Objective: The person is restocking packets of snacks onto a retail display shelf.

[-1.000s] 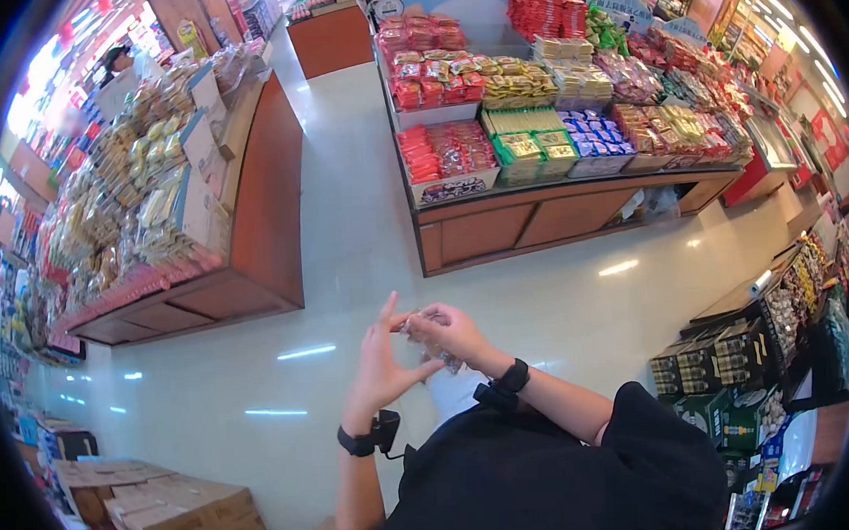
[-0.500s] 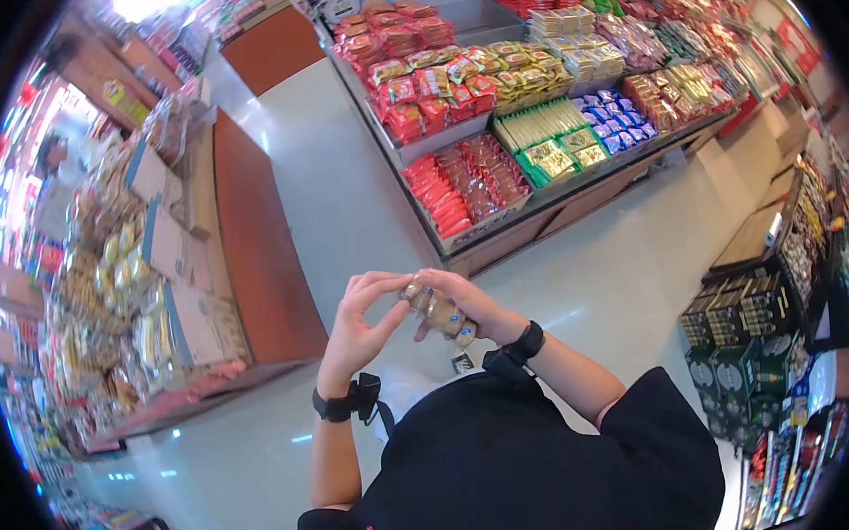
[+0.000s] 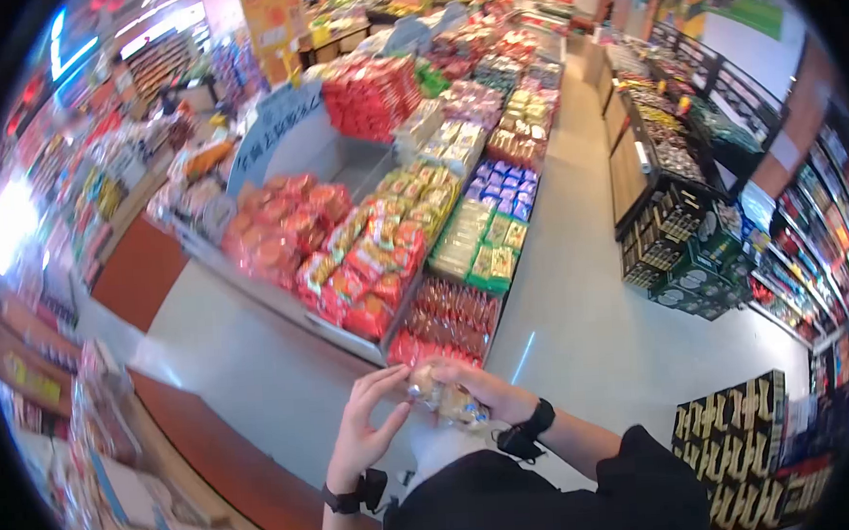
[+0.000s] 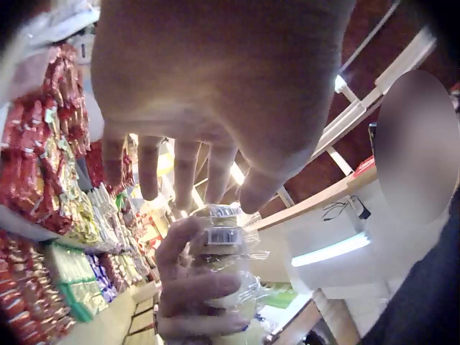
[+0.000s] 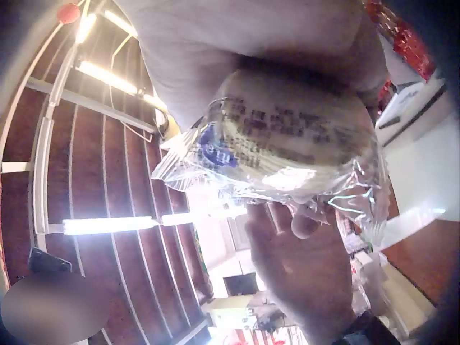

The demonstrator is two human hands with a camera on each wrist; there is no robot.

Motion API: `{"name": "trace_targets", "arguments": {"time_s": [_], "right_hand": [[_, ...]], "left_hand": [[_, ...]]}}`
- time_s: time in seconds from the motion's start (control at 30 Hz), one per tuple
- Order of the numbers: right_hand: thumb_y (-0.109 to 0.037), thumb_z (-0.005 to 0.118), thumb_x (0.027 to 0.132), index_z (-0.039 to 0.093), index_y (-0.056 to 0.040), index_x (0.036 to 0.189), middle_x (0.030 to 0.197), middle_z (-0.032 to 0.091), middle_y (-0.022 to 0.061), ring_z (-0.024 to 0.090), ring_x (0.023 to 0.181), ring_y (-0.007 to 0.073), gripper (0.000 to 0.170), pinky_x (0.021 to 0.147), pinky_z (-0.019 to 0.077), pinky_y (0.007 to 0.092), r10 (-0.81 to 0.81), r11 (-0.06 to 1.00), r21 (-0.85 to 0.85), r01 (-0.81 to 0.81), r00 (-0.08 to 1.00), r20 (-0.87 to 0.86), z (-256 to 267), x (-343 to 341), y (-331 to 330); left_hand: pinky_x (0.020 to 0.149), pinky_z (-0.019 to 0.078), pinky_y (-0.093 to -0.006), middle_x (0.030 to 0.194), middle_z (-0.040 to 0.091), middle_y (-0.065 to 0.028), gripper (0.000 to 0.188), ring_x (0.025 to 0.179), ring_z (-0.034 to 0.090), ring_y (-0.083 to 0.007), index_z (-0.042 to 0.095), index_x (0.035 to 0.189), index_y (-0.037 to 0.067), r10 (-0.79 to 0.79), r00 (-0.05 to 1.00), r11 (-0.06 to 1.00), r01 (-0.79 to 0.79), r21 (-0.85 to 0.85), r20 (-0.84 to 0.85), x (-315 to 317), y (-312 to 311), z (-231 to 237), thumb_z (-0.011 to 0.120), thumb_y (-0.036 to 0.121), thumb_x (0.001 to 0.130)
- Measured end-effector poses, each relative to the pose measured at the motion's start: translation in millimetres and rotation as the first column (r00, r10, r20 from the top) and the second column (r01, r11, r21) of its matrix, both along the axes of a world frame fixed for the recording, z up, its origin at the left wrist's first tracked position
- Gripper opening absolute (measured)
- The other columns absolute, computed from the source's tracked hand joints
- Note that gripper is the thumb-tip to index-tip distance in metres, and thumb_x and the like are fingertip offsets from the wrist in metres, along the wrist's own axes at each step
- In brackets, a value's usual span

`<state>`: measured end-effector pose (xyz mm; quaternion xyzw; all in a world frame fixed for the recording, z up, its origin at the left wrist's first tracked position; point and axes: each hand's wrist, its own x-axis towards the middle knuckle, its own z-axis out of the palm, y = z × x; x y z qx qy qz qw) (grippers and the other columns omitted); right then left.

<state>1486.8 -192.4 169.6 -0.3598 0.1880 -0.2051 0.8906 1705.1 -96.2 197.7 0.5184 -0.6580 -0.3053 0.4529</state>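
Clear-wrapped packaged food (image 3: 451,405) with blue marks is held by the right hand (image 3: 484,387) in front of the torso. The right fingers curl around this package (image 4: 224,251) in the left wrist view. Dark print shows on its wrapper (image 5: 284,136) in the right wrist view, under the right palm (image 5: 266,36). The left hand (image 3: 359,433) is beside the package's far-left end, thumb apart from the fingers. In the left wrist view the left hand (image 4: 215,79) has extended fingers, their tips close to the package; contact is unclear.
A display counter ahead bears red packets (image 3: 288,229), green-edged packets (image 3: 486,247) and blue packets (image 3: 504,189). A wooden-sided counter (image 3: 188,431) runs along the near left. An aisle floor (image 3: 559,258) stretches forward, with stacked black cartons (image 3: 731,441) at the right.
The head view has turned right along the display, bringing the red packets closer. Both hands stay together at the package; the left fingers are less upright than a second ago.
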Motion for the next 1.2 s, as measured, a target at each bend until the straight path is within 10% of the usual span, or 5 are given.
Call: {"name": "trace_targets", "arguments": {"time_s": [0.43, 0.93, 0.97, 1.03, 1.2], "right_hand": [[-0.052, 0.051, 0.106, 0.057, -0.0037, 0.129, 0.115, 0.073, 0.019, 0.077, 0.078, 0.0264, 0.054, 0.05, 0.0583, 0.0281, -0.67, 0.741, -0.072, 0.668, 0.728, -0.143, 38.7, 71.3, -88.7], [-0.036, 0.05, 0.111, 0.059, -0.0077, 0.126, 0.082, 0.07, 0.0126, 0.063, 0.045, 0.0096, 0.034, 0.031, 0.0505, 0.0194, -0.543, 0.811, -0.403, 0.424, 0.803, -0.247, 181.8, 265.9, -340.2], [-0.04, 0.055, 0.108, 0.06, -0.0042, 0.126, 0.094, 0.067, 0.0123, 0.062, 0.061, 0.0112, 0.04, 0.047, 0.0516, 0.0224, -0.585, 0.76, -0.526, 0.382, 0.755, -0.297, 183.4, 280.2, -359.7], [-0.047, 0.065, 0.102, 0.063, 0.0027, 0.124, 0.118, 0.06, 0.0118, 0.061, 0.095, 0.0144, 0.054, 0.078, 0.054, 0.0283, -0.656, 0.642, -0.73, 0.235, 0.66, -0.366, 177.6, 309.9, -398.4], [-0.047, 0.071, 0.097, 0.061, -0.0056, 0.127, 0.109, 0.069, 0.0087, 0.075, 0.071, 0.0205, 0.053, 0.059, 0.0576, 0.0274, -0.498, 0.764, -0.644, 0.048, 0.678, -0.54, 72.3, 346.3, -519.7]], "left_hand": [[0.095, 0.0555, -0.0397, 0.125, 0.072, -0.0155, 0.046, 0.109, 0.07, -0.0263, 0.062, 0.137, 0.005, -0.51, 0.859, 0.67, 0.368, 0.645, 0.04, 241.2, -131.6, -146.4, 0.065, 0.036, 0.103], [0.099, 0.0532, -0.0436, 0.123, 0.073, -0.0173, 0.045, 0.114, 0.069, -0.0349, 0.066, 0.13, 0.007, -0.639, 0.755, 0.454, 0.222, 0.863, 0.143, 416.9, -249.9, -253.6, 0.06, 0.043, 0.104], [0.1, 0.0529, -0.0436, 0.124, 0.073, -0.017, 0.046, 0.115, 0.069, -0.035, 0.065, 0.133, 0.007, -0.629, 0.762, 0.459, 0.205, 0.864, 0.153, 423.0, -257.5, -262.4, 0.059, 0.043, 0.105], [0.105, 0.0506, -0.0452, 0.137, 0.066, -0.0184, 0.051, 0.126, 0.064, -0.0352, 0.06, 0.141, 0.008, -0.645, 0.743, 0.476, 0.211, 0.854, 0.176, 430.9, -273.1, -257.5, 0.058, 0.045, 0.105], [0.114, 0.0441, -0.045, 0.15, 0.055, -0.0152, 0.05, 0.138, 0.052, -0.0301, 0.051, 0.15, 0.009, -0.395, 0.901, 0.611, 0.402, 0.682, -0.177, 485.5, -245.0, -359.6, 0.06, 0.032, 0.106]]}}
